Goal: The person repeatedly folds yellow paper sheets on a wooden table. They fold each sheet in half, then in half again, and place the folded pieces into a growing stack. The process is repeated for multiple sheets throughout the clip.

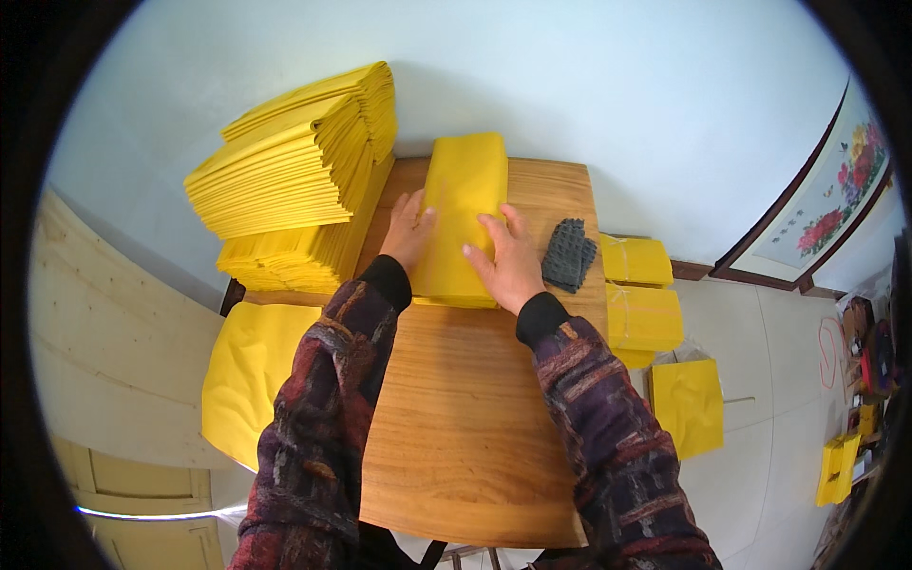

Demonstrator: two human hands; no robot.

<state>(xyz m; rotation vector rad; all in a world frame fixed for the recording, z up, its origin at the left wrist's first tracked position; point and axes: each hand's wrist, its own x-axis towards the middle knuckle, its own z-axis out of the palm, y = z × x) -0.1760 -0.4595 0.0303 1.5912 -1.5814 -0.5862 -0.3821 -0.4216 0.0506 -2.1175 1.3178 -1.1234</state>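
Pile [464, 204] of yellow sheets between two spread hands

The pile lies toward 12 o'clock on the wooden desk [456, 427], its long axis running from 6 to 12 with a slight lean toward 1. From the left hand [408, 237] it is at 3 o'clock; from the right hand [518, 271] it is at 10. Both hands are about equally near, the left along one long edge, the right reaching in over the other. The right hand's fingers [495, 228] are spread wide, thumb well apart from the index; whether the tips touch the top face or hover just above it, I cannot tell. The left hand's are less spread, loosely curved at the edge. Neither hand has hold of anything. A dark grey cloth [568, 255] lies near the right hand at 3 o'clock; a tall stack [271, 185] of folded yellow sheets stands at 10 from the left
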